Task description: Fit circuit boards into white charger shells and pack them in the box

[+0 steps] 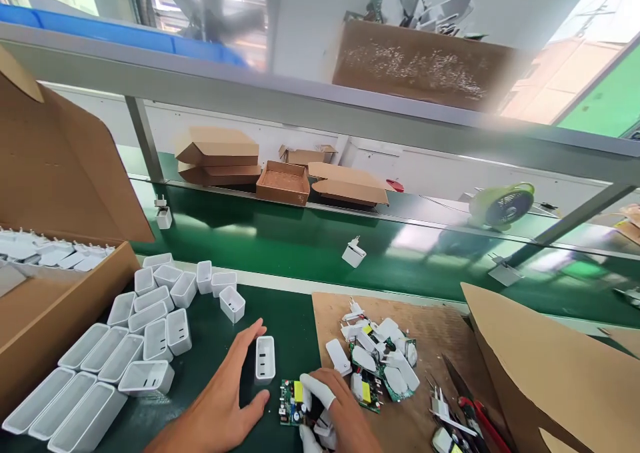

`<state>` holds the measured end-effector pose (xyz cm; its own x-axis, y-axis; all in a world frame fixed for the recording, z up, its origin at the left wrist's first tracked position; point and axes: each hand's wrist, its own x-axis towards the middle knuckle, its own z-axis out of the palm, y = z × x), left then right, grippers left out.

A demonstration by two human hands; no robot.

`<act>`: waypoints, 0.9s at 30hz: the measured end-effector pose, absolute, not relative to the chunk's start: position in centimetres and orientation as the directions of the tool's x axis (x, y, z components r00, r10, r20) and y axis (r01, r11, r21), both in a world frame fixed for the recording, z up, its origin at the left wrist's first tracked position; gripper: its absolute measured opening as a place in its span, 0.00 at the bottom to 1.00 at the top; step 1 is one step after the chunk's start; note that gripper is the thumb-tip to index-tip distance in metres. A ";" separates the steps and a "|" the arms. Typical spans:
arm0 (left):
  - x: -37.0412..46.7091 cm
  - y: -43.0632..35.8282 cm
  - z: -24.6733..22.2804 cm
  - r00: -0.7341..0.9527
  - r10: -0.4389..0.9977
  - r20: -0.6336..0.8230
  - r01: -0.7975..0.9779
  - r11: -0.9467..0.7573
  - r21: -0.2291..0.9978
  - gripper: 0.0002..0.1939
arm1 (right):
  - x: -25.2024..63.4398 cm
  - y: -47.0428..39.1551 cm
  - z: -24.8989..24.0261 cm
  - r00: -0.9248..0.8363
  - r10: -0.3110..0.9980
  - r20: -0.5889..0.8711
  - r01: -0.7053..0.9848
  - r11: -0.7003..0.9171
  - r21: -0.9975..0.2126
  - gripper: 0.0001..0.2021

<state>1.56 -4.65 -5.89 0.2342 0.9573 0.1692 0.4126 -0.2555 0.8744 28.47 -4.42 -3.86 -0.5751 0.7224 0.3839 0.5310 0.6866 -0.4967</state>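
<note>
Has left hand (220,390) spread wide beside slotted charger housing (265,360), seemingly for steadying; grips circuit board (289,413) at right end with right hand (345,406), likely sparing components (299,391).

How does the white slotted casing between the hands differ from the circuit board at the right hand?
The white casing is plain and smooth, with slots; the circuit board is green, with a yellow block and exposed components. The casing sits ungripped beside the open left hand, while the circuit board is held in the right hand. Both have straight edges.
</note>
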 end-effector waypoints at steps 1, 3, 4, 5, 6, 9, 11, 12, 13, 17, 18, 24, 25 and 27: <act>1.6 -4.6 -5.9 0.231 0.956 0.178 0.402 -0.261 0.878 0.48 | 28.3 -4.5 -3.1 -0.539 0.753 0.379 0.542 0.653 -0.529 0.36; 1.9 -4.5 -6.0 0.199 0.964 0.179 0.406 -0.247 0.880 0.48 | 28.0 -4.7 -1.3 -0.476 0.802 0.361 0.552 0.592 -0.587 0.32; 1.9 -4.4 -5.9 0.176 0.971 0.164 0.420 -0.224 0.879 0.47 | 28.0 -4.7 -0.5 -0.460 0.813 0.357 0.551 0.577 -0.603 0.31; 2.0 -4.4 -5.7 0.153 0.978 0.140 0.440 -0.195 0.877 0.47 | 27.9 -4.7 0.2 -0.456 0.815 0.358 0.549 0.574 -0.607 0.30; 2.0 -4.4 -5.5 0.141 0.984 0.112 0.460 -0.166 0.872 0.47 | 27.8 -4.7 0.7 -0.452 0.812 0.369 0.551 0.579 -0.601 0.29; 1.5 -4.5 -4.4 0.184 0.983 0.012 0.485 -0.101 0.869 0.56 | 27.7 -4.5 1.3 -0.420 0.794 0.440 0.582 0.607 -0.541 0.31; 1.1 -4.5 -3.7 0.257 0.965 -0.042 0.476 -0.089 0.875 0.55 | 27.5 -4.5 1.1 -0.387 0.786 0.482 0.598 0.612 -0.518 0.31; 1.0 -4.5 -3.4 0.293 0.955 -0.056 0.469 -0.092 0.878 0.49 | 27.3 -4.6 0.9 -0.382 0.781 0.494 0.597 0.616 -0.514 0.30; 0.9 -4.5 -3.2 0.319 0.946 -0.059 0.461 -0.101 0.882 0.43 | 27.2 -4.7 0.8 -0.388 0.778 0.494 0.592 0.621 -0.513 0.30; 1.5 -4.5 -3.0 0.364 0.929 0.073 0.432 -0.238 0.870 0.33 | 26.5 -5.2 0.4 -0.455 0.715 0.530 0.545 0.695 -0.469 0.33; 1.7 -4.6 -3.0 0.370 0.921 0.120 0.431 -0.285 0.857 0.34 | 26.4 -5.3 0.3 -0.477 0.688 0.547 0.531 0.721 -0.444 0.35; 1.8 -5.1 -4.0 0.392 0.883 0.259 0.472 -0.435 0.767 0.38 | 26.1 -5.5 0.3 -0.583 0.634 0.509 0.540 0.770 -0.341 0.40; 1.7 -5.1 -4.2 0.395 0.879 0.267 0.479 -0.445 0.756 0.39 | 26.0 -5.5 0.5 -0.585 0.642 0.496 0.553 0.763 -0.336 0.40; 1.7 -5.0 -4.6 0.400 0.876 0.270 0.487 -0.453 0.747 0.42 | 25.7 -5.5 0.8 -0.589 0.658 0.470 0.575 0.749 -0.328 0.40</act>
